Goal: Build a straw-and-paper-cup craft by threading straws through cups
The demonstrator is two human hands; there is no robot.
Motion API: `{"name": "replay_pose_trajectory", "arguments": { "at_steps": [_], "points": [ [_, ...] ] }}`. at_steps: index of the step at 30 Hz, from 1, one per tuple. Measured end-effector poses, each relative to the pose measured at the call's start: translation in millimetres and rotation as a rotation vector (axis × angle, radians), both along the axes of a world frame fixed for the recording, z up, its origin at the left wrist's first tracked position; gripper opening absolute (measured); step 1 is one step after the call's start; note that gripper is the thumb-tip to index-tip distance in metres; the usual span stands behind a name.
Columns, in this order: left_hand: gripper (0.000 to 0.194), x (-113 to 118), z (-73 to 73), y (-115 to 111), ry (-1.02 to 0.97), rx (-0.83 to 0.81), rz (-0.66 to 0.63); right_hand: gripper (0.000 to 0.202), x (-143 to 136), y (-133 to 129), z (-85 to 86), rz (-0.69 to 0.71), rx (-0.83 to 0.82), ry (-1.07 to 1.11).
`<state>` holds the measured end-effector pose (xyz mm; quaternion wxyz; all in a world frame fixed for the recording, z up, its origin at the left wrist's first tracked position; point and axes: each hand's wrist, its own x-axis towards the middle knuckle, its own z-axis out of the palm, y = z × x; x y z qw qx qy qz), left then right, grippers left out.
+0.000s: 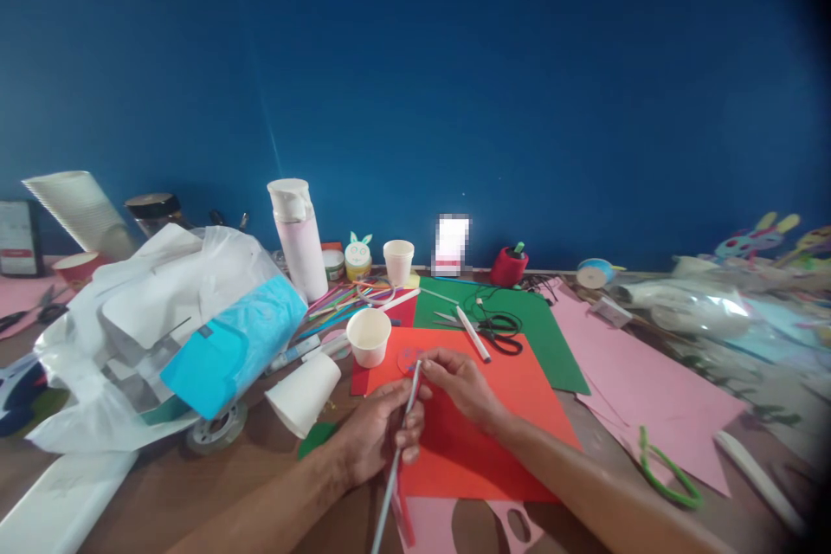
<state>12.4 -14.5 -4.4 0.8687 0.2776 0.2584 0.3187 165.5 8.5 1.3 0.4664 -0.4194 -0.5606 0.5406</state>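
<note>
My left hand (376,428) is closed around a pale grey pipe cleaner (389,489), which slants from the bottom edge up to my fingertips. At its upper end the fingers of my right hand (460,383) pinch the tip. Both hands are over an orange-red paper sheet (499,459). Just behind the fingertips lies a small round cutout (406,357) with blue marks, partly hidden. A red strip (405,511) lies under my left hand. Nearby, one paper cup (369,338) stands upright and another paper cup (304,396) lies on its side.
Black-handled scissors (499,333) and a white marker (473,334) lie behind the right hand. A plastic bag (84,320) and a tape roll (217,431) sit at left, with a flask (299,242) behind. Pink paper (649,389) and a green pipe cleaner (668,472) are at right.
</note>
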Motion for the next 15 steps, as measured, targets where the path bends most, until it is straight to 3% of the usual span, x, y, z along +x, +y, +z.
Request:
{"name": "replay_pose_trajectory", "arguments": {
  "at_steps": [6,11,15],
  "points": [
    [0.031,0,8.9,-1,0.110,0.135,0.041,0.029,4,6,3.1,0.032,-0.059,0.020],
    [0.043,-3,9.9,3,0.372,0.311,0.081,0.028,15,14,11.6,-0.049,-0.031,-0.116],
    [0.044,-3,4.8,-1,0.597,0.546,0.173,0.027,23,20,12.4,-0.057,-0.002,-0.282]
  ]
}}
